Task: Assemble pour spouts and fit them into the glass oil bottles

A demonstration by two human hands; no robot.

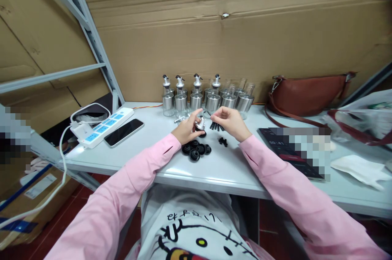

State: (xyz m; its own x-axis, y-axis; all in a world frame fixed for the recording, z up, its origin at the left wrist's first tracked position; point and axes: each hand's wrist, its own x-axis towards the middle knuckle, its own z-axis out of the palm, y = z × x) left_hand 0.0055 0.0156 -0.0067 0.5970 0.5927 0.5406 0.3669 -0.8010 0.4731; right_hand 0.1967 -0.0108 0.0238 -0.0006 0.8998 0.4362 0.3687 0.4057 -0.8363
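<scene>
My left hand (186,129) is closed around a silver pourer top (200,124), with a black round piece (201,133) below it. My right hand (228,122) is pinched close beside it; a thin dark piece seems to stick out of its fingertips, too small to name. Several thin black strips (217,126) lie under the right hand. In front of my left hand is a pile of black ringed stoppers (194,154). Some tiny black parts (223,142) lie to the right of that pile. Silver parts (180,119) lie partly hidden behind my left hand.
Glass-and-steel oil bottles (196,99) stand in rows at the back, several with pourers. A power strip (108,127) and a phone (124,133) lie left. On the right are a brown handbag (301,95), a dark screen device (288,149) and a plastic bag (364,119).
</scene>
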